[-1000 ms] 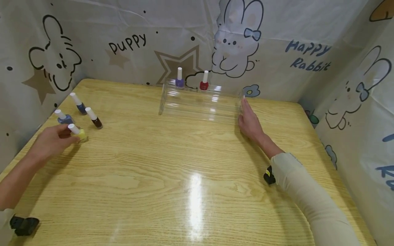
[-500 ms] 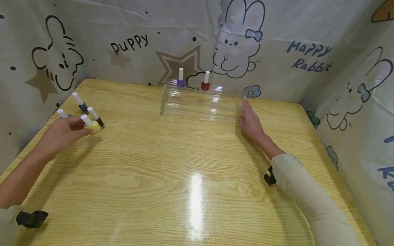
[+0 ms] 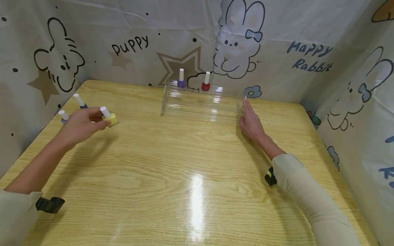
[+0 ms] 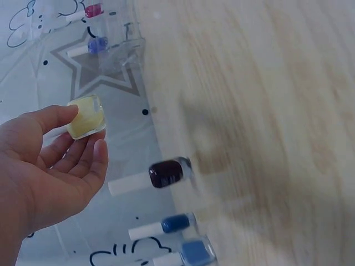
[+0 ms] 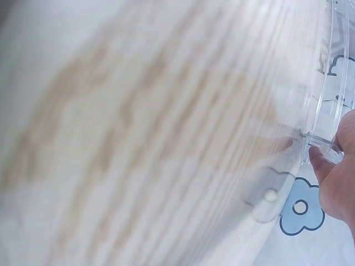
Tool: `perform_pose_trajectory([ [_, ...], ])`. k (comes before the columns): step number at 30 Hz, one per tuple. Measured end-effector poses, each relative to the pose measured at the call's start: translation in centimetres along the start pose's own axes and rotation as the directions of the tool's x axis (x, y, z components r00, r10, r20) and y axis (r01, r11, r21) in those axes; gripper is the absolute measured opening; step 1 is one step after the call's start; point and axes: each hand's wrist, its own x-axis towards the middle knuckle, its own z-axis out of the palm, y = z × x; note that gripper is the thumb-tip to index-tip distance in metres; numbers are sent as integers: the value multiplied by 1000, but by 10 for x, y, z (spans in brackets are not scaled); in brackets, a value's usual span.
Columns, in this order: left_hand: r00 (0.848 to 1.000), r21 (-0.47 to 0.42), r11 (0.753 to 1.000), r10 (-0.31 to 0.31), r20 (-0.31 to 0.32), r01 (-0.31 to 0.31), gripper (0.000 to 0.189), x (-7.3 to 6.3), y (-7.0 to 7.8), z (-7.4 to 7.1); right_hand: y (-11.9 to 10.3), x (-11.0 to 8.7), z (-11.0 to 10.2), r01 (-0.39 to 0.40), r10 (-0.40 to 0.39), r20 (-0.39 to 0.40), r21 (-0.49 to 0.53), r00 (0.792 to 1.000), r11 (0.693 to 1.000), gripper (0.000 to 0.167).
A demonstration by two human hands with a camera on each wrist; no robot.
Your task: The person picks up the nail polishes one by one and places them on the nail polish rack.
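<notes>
My left hand (image 3: 80, 125) pinches a bottle of yellow nail polish (image 3: 112, 119) between thumb and fingers, above the table's left part, its white cap tilted up. In the left wrist view the yellow nail polish (image 4: 87, 117) is at the fingertips. At the right end of a clear stepped display rack (image 3: 197, 108), my right hand (image 3: 253, 123) grips the end panel; the right wrist view has the thumb (image 5: 320, 163) against the clear plastic. Purple nail polish (image 3: 181, 83) and red nail polish (image 3: 206, 86) stand on the rack's back, top step.
Dark brown nail polish (image 4: 166, 173), hidden behind my left hand in the head view, stands near dark blue nail polish (image 4: 176, 223) and light blue nail polish (image 4: 197, 252) at the table's left. A printed cloth (image 3: 129, 20) hangs behind the wooden table (image 3: 160, 177).
The left hand has lifted the yellow nail polish and carried it right and toward the back, passing in front of the dark brown bottle. The right hand and rack have stayed put.
</notes>
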Motion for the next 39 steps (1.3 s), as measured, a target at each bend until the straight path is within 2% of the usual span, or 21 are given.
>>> perform_pose_trajectory([
  [6,999,-43,999,-3,39,4,42,12,16,4,-1,1,-1,2,-2,1,0,1000,1000,65],
  [10,999,-58,998,-2,49,4,37,18,28,8,-2,1,-2,-5,5,3,3,1000,1000,65],
  [17,998,-79,996,44,47,-40,32,28,42,15,-1,1,0,-4,4,4,-6,1000,1000,66],
  [23,996,-96,993,74,48,-69,29,40,55,27,0,2,0,4,-4,0,-10,1000,1000,66],
  [32,986,-139,982,142,85,-129,30,62,78,44,0,2,0,-9,9,8,-7,1000,1000,66],
  [39,975,-150,975,184,124,-165,28,81,90,64,-1,1,-1,-25,25,16,-7,1000,1000,66],
])
